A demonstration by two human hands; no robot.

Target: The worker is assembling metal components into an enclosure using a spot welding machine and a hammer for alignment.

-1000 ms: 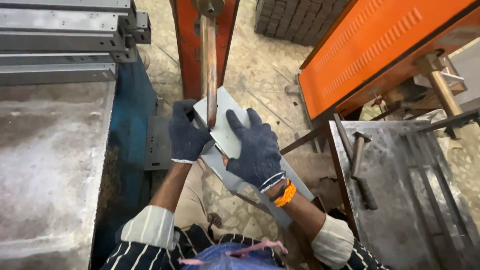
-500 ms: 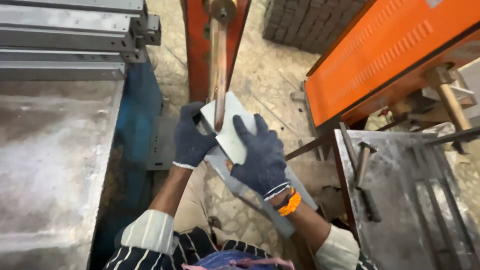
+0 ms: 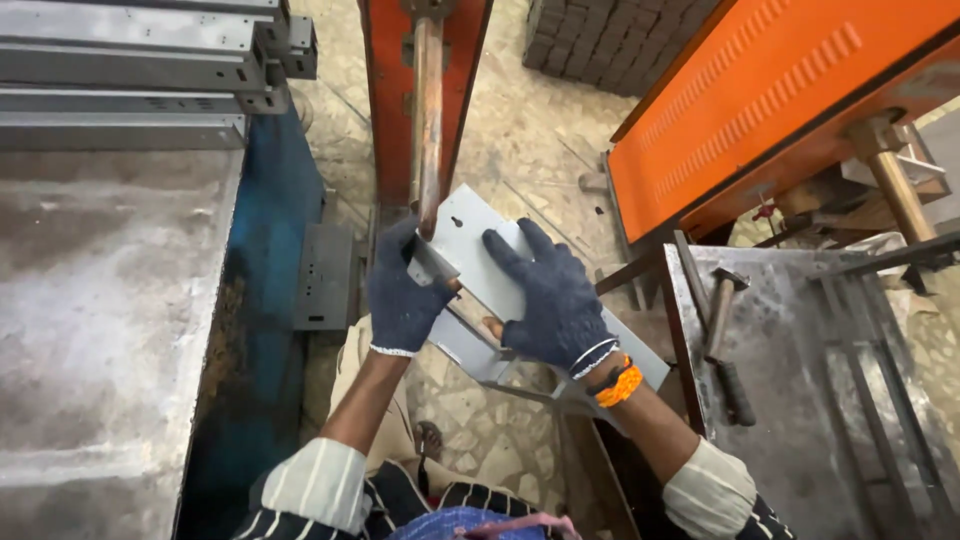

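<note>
Metal bracket [image 3: 480, 262], held in both hands, meets copper rod [image 3: 428, 120]; hammer [image 3: 722, 330] nearby.

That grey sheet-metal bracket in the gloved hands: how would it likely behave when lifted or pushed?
The grey bracket looks like folded sheet metal, so it is probably stiff, not floppy. The left hand and right hand both steady it under the copper rod, suggesting it might pivot if one-handed. Flat faces make rolling unlikely; bare edges may be sharp, which fits the knit gloves.
</note>
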